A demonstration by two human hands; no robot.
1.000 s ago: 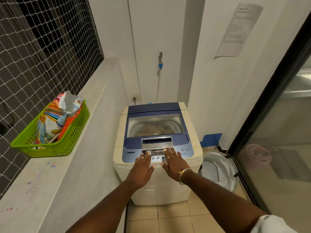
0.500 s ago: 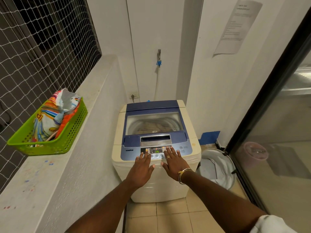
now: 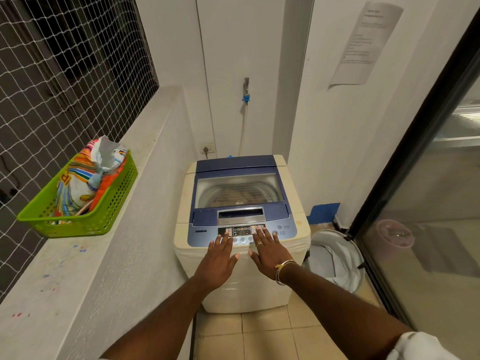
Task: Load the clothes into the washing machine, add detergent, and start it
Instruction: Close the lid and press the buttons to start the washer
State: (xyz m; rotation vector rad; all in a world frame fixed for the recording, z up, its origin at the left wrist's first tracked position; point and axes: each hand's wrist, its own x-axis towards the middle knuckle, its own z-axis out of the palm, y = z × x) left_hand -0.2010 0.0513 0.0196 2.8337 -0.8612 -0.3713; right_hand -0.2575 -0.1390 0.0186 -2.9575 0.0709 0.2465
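Note:
A cream top-loading washing machine (image 3: 293, 183) with a blue lid stands against the back wall, its lid down; clothes show dimly through the lid window (image 3: 237, 189). My left hand (image 3: 218, 258) lies flat with straight fingers at the front of the control panel (image 3: 241, 231). My right hand (image 3: 267, 249), with a ring and bangles, lies flat beside it, fingertips on the panel's right buttons. A colourful detergent bag (image 3: 83, 178) sits in a green basket (image 3: 109, 214) on the ledge to the left.
A concrete ledge (image 3: 65, 276) with netting above it runs along the left. A white laundry bin (image 3: 337, 258) stands right of the machine, by a glass sliding door (image 3: 428, 216). A tap and hose (image 3: 245, 100) hang on the back wall above a wall socket (image 3: 207, 148). Tiled floor lies in front.
Both hands stay flat at the control panel. The view has shifted slightly, nothing else has moved.

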